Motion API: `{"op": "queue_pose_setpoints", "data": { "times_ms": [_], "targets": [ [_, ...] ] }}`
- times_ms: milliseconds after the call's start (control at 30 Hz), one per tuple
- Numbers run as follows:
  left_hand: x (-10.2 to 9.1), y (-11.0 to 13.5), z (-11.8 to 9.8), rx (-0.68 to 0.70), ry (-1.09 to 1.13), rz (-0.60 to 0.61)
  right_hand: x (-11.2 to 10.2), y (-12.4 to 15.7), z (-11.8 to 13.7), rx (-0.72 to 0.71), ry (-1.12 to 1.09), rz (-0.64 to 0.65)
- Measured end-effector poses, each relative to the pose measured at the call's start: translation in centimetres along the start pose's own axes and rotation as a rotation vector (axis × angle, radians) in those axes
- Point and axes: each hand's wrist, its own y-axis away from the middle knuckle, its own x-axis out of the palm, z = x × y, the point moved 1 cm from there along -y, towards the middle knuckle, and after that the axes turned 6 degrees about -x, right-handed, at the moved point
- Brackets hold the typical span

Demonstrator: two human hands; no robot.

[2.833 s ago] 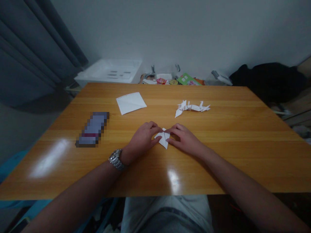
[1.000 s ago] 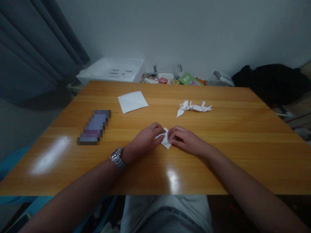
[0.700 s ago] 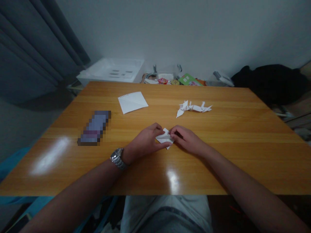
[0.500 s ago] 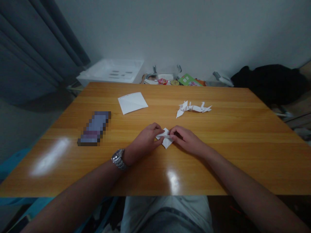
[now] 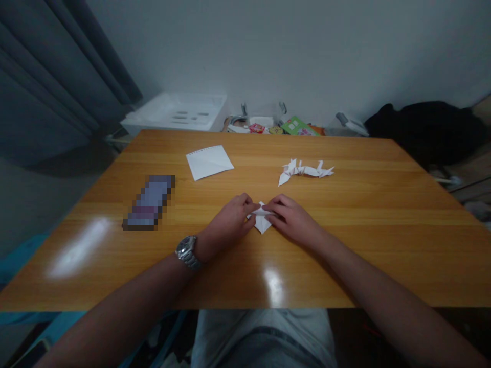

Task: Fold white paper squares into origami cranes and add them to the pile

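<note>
Lying nearest, below the edge of the tabletop (image 5: pixel 364 214): pale trousers (image 5: pixel 264 337), 1 pair, worn by the person at work.

Left hand (image 5: pixel 230 220), 1: fingers clamped on the left side of the folded white paper (image 5: pixel 262 225); a metal-banded watch (image 5: pixel 188 252), 1, at the wrist. Right hand (image 5: pixel 293 217), 1: fingers clamped on the right side of that paper, mirroring the other.

Folded white paper, 1: on the tabletop, between the 2 hands, 1 point directed at the person. Gripped from 2 sides, presumably so that neither half slips or springs open; the wood beneath likely serves as firm backing.

Dark device (image 5: pixel 149 203), 1, probably a phone: left of the hands, screen pixelated; apparently placed within sight yet out of the way.

Folded paper figures (image 5: pixel 309 171), 1 row: right of centre, beyond the hands; count uncertain, as the pieces touch or overlap. Probably kept apart to avoid crushing.

Plain sheet (image 5: pixel 210 162), 1: flat, left of centre, perforated along its far edge.

Past the tabletop: white tray (image 5: pixel 184 108), 1; green packet (image 5: pixel 297 125), 1; red packet (image 5: pixel 256 128), 1; black cloth (image 5: pixel 425 125), 1 heap.
</note>
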Motion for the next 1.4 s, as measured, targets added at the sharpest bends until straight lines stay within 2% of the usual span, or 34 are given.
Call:
{"op": "queue_pose_setpoints", "data": {
  "times_ms": [233, 433, 800, 1033, 1100, 1233, 1400],
  "targets": [
    [-0.4, -0.2, -0.3, -0.029, -0.036, 0.01, -0.2, -0.1, 0.2, -0.003, 0.026, -0.013],
    [-0.4, -0.5, -0.2, -0.075, 0.016, 0.005, -0.1, -0.4, 0.0, 0.083, 0.012, -0.04],
    [-0.9, -1.5, 0.2, -0.151, 0.12, 0.082, -1.9, -2.5, -0.4, 0.312, 0.085, 0.186],
    [-1.6, -1.8, 0.3, -0.167, 0.126, 0.123, -2.7, -4.8, -0.1, 0.378, 0.032, 0.326],
    [-1.7, -2.0, 0.4, -0.177, 0.132, 0.096, -2.8, -5.5, 0.0, 0.379, 0.09, 0.371],
    [-1.7, -2.8, 1.1, -0.198, 0.229, -0.063, -2.9, -6.4, -0.1, 0.405, 0.199, 0.451],
    [-1.5, -3.6, 1.5, -0.147, 0.233, 0.028, -2.8, -6.8, 0.4, 0.393, 0.231, 0.474]
  ]
}}
